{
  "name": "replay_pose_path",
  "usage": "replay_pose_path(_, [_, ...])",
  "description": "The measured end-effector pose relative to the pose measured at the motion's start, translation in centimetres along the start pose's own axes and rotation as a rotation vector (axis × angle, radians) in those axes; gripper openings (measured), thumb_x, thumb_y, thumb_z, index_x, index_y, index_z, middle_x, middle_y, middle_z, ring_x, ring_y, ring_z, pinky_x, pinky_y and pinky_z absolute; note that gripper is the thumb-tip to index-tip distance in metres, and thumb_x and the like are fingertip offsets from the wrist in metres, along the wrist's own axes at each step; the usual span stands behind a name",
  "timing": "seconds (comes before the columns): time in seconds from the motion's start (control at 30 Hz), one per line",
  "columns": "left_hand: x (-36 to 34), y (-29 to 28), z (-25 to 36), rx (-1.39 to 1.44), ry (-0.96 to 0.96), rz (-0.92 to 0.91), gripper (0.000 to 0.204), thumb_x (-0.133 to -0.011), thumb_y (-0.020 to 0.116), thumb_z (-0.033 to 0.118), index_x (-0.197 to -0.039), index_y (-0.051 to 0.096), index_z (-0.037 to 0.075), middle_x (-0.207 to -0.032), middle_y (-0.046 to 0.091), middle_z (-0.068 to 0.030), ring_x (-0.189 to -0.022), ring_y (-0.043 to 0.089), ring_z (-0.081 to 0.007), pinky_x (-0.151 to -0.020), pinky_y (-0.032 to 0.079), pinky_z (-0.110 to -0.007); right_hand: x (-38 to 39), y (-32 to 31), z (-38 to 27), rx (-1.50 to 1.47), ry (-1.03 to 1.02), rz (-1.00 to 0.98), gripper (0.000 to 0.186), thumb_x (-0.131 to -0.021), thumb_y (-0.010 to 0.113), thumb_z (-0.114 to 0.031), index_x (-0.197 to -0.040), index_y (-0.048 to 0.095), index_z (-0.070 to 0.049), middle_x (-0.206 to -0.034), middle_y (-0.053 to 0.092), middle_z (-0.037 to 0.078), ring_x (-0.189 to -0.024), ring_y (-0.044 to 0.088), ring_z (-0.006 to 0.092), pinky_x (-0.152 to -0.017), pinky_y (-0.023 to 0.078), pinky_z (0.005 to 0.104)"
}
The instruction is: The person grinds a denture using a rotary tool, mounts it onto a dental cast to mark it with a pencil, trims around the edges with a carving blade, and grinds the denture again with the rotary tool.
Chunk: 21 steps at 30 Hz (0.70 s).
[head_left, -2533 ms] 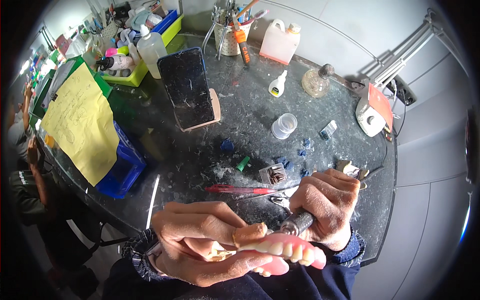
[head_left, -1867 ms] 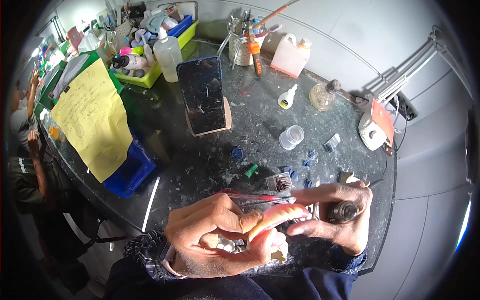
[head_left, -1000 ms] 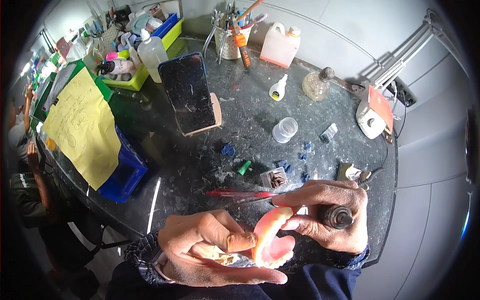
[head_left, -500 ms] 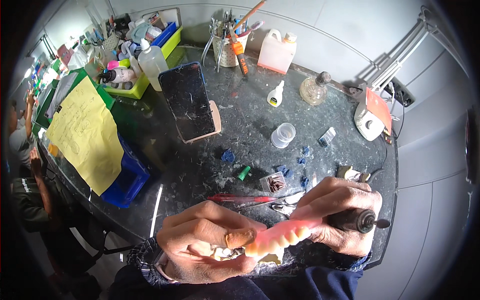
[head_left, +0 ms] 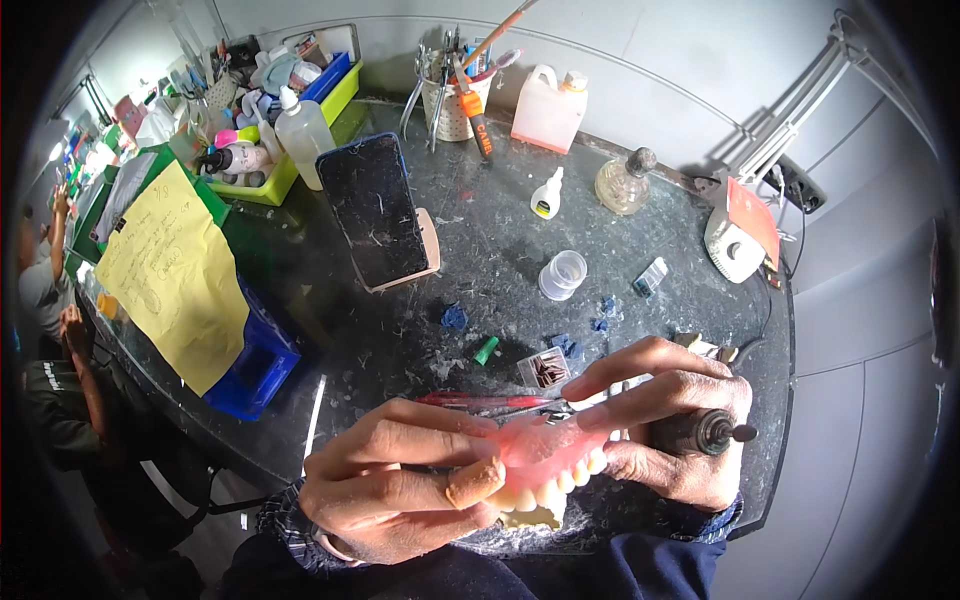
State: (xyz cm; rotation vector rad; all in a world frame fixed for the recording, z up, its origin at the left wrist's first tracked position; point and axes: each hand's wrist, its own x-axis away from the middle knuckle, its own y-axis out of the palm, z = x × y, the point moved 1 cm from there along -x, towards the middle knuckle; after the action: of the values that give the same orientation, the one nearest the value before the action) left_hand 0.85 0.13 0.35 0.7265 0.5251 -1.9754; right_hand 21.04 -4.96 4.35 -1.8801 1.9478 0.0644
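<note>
While handheld, pink denture base [head_left: 540,450] more visible

Handwriting [head_left: 165,245] was seen on the yellow sheet [head_left: 205,335], printed lettering on the orange-and-black tool [head_left: 474,112] and a co-worker's dark shirt [head_left: 68,402], and a yellow-and-black label [head_left: 543,209] was borne by the small white bottle [head_left: 548,194]

One left grip [head_left: 395,480], one right grip [head_left: 690,388]. Between them, one denture [head_left: 540,450]; in the right grip, one rotary tool [head_left: 708,432]. Just beyond both: one red pen [head_left: 480,401], one green piece [head_left: 486,350], one clear box of brown pieces [head_left: 545,369]. Farther beyond: one phone [head_left: 372,210], one clear cup [head_left: 563,276], one small dropper bottle [head_left: 547,195], one glass flask [head_left: 623,184], one jug [head_left: 549,112]. Left of the left grip: one yellow sheet [head_left: 175,275].
</note>
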Motion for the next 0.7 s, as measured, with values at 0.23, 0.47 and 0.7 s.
replay_pose_path(0.23, [-0.2,0.1,0.2,-0.149,0.12,-0.024,0.03,-0.058,0.083,0.002,-0.083,0.067,0.005,-0.09,0.062,-0.0065,-0.081,0.064,-0.0228,-0.067,0.058,-0.031,0.1,-0.1,0.1,0.048,-0.011,0.009,0.028,-0.067,0.079,-0.025,-0.081,0.07,-0.003,-0.087,0.066,0.017,-0.077,0.064,0.0251,-0.067,0.052,0.033])
replay_pose_path(0.47, [-0.4,0.3,0.8,-0.068,-0.057,0.045,0.031,-0.059,0.083,0.003,-0.083,0.065,0.005,-0.083,0.063,-0.008,-0.069,0.066,-0.016,-0.057,0.057,-0.026,0.0,-1.0,-1.2,0.051,0.062,-0.133,0.026,-0.07,0.076,-0.009,-0.094,0.069,-0.003,-0.091,0.065,0.012,-0.083,0.064,0.0226,-0.072,0.051,0.032])
replay_pose_path(0.7, [-0.6,-0.4,0.6,0.108,-0.195,-0.023,0.039,-0.056,0.085,0.004,-0.088,0.064,-0.001,-0.082,0.064,-0.0156,-0.071,0.066,-0.0168,-0.057,0.055,-0.023,0.0,-0.6,-0.8,0.102,0.04,-0.139,0.029,-0.069,0.078,-0.015,-0.095,0.07,-0.004,-0.079,0.066,0.01,-0.065,0.062,0.0166,-0.055,0.047,0.0274])
